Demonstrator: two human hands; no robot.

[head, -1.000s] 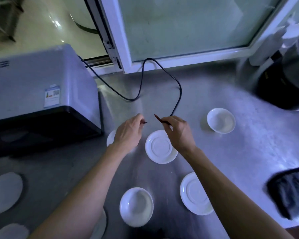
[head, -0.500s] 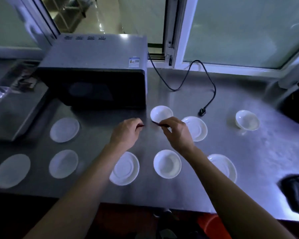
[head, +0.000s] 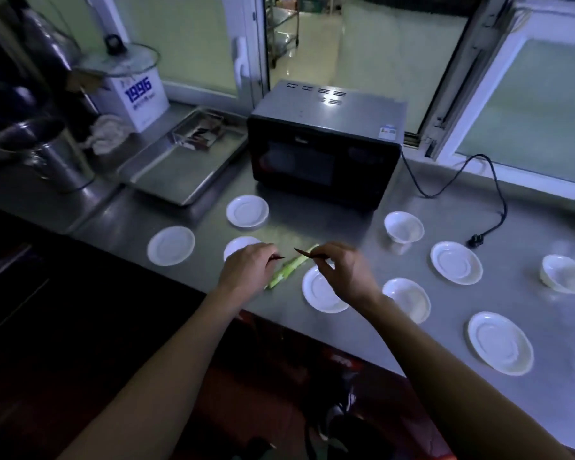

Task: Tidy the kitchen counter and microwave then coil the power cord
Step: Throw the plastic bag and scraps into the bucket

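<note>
Steel tabletop (head: 445,333): left hand (head: 246,270) and right hand (head: 342,273) each pinch a thin dark sliver; limp power cord (head: 498,194) looks best gathered near its plug.

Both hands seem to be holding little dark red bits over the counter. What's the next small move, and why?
Probably drop them on the nearest saucer, just below the right hand. Each hand pinches a small dark red piece, left hand included, so neither is free for the green stalk pieces lying between them, nor for the power cord, which lies uncoiled beside the microwave.
</note>
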